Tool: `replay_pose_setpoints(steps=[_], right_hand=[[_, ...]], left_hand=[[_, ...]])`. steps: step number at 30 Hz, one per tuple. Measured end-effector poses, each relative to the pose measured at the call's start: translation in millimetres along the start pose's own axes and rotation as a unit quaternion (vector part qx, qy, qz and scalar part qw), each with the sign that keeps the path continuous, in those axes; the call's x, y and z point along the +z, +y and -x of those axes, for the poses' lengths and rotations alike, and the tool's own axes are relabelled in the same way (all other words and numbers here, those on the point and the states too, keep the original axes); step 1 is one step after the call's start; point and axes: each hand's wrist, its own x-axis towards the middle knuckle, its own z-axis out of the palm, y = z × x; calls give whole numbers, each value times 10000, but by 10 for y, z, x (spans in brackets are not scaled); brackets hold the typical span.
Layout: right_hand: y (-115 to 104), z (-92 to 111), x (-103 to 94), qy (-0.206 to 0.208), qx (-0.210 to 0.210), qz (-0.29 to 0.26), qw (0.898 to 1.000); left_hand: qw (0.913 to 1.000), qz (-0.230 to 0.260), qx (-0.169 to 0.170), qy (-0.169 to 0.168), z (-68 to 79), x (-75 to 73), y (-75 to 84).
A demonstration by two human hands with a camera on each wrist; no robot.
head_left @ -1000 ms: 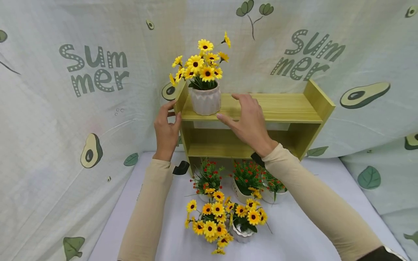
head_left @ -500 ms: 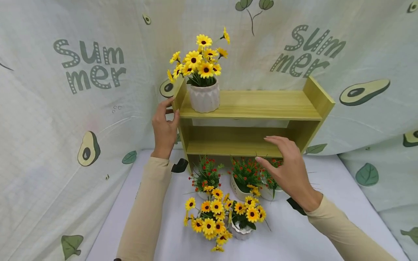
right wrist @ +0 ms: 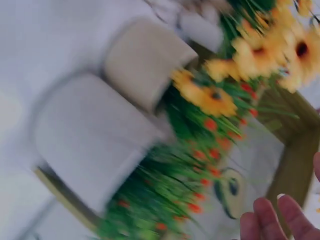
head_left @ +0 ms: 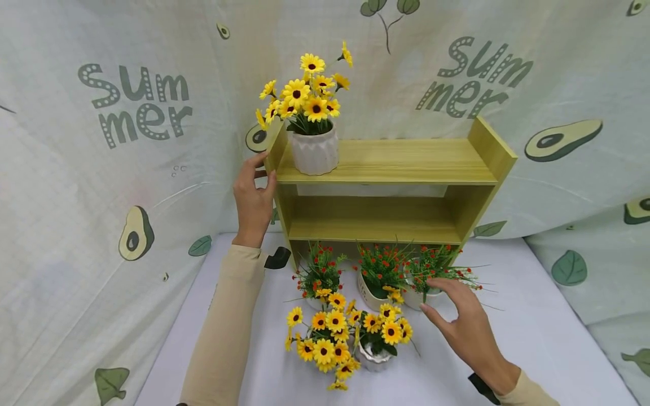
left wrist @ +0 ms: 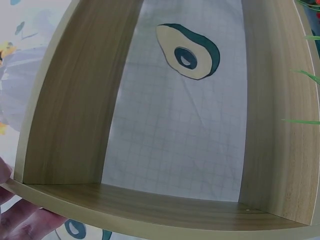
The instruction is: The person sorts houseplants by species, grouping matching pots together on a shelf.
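The left hand grips the wooden shelf by its upper left edge; the right hand, held wide, hovers near the rightmost red-flowered plant.

Looks like a small cloth-draped booth or makeshift studio corner. Closed in behind and along both sides by pale fabric, creased and loosely hung, printed with "summer" lettering, avocados and leaves. Bottomed by a smooth whitish work surface, running back close to the fabric. Dressed like a display, with a light wooden shelf unit, yellow flowers in a ribbed white pot on top, red-blossomed plants at its foot and yellow-flowered pots in front. Backed by the same avocado print through the shelf's open frame, in the left wrist view. Cannot be pinned down further as home, shop or office.
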Motion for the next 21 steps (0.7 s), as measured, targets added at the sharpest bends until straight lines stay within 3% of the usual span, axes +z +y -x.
replay_pose_setpoints(steps=[8, 13, 17, 21], right_hand=[[155, 379, 193, -428, 333, 447, 9975], [178, 508, 302, -950, 727, 334, 9923], [170, 569, 384, -1513, 1066, 118, 9827], [156, 609, 465, -2119, 1465, -139, 9662]], left_hand=[[10000, -11, -3, -3, 0, -1, 2], [10000, -22, -6, -9, -4, 2, 1], [10000, -16, 0, -4, -4, 0, -2], [10000, -13, 23, 1, -2, 3, -9]])
